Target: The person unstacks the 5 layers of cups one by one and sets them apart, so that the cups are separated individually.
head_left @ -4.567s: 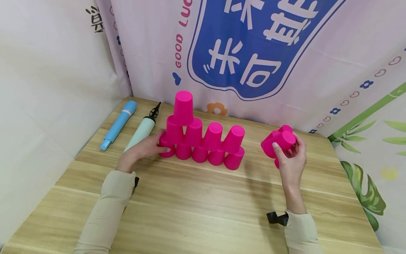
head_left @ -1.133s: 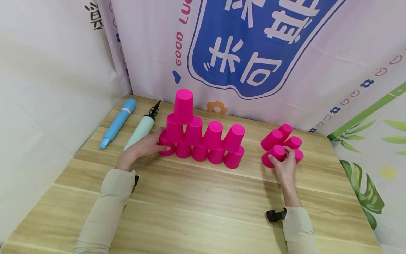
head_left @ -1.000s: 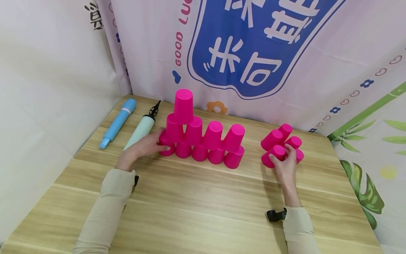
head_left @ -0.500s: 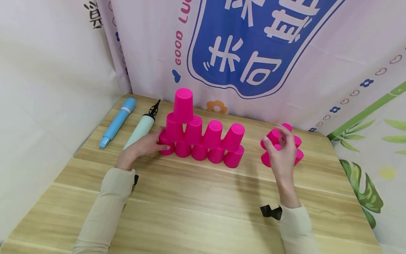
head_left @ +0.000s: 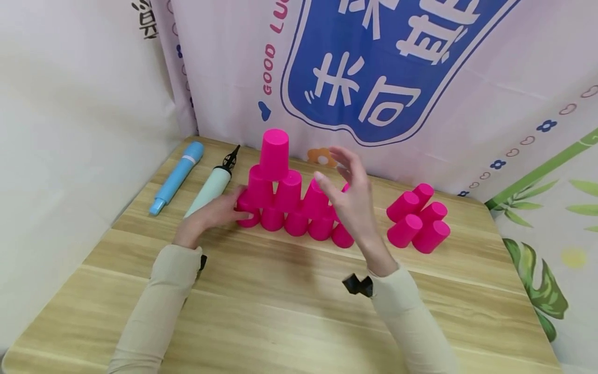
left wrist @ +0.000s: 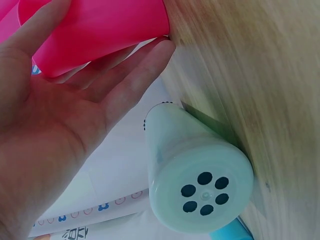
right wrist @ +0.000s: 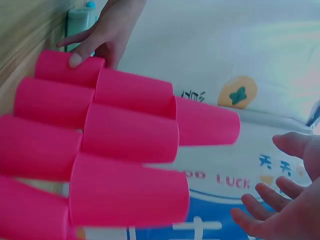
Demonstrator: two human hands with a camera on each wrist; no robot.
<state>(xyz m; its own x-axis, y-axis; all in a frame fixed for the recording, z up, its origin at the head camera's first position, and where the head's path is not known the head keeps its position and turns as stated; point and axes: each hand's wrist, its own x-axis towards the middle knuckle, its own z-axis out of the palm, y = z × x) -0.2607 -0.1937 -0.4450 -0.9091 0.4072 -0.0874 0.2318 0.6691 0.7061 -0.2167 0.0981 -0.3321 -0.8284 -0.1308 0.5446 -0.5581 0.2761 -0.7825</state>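
Observation:
Pink cups stand upside down in tiers: a bottom row, a shorter second row on it, and one top cup (head_left: 274,156) at the left end. My left hand (head_left: 217,214) holds the leftmost bottom cup (head_left: 250,222), thumb in front and fingers behind. In the left wrist view those fingers lie along the pink cup (left wrist: 112,27). My right hand (head_left: 352,202) hangs in the air before the right end of the tiers, hiding part of the second-row end cup. Its fingers are spread and loosely bent; the right wrist view shows the right hand (right wrist: 285,205) with nothing in it.
Several more upside-down pink cups (head_left: 431,238) cluster at the right of the wooden table (head_left: 261,311). At the left lie a pale green hand pump (head_left: 209,191) with a black nozzle and a light blue tube (head_left: 175,179). A printed cloth (head_left: 224,67) hangs behind.
Earlier my right hand held a cup at the right cluster, then let go. It has moved left, without a cup, to the tiers. My left hand has stayed on its cup.

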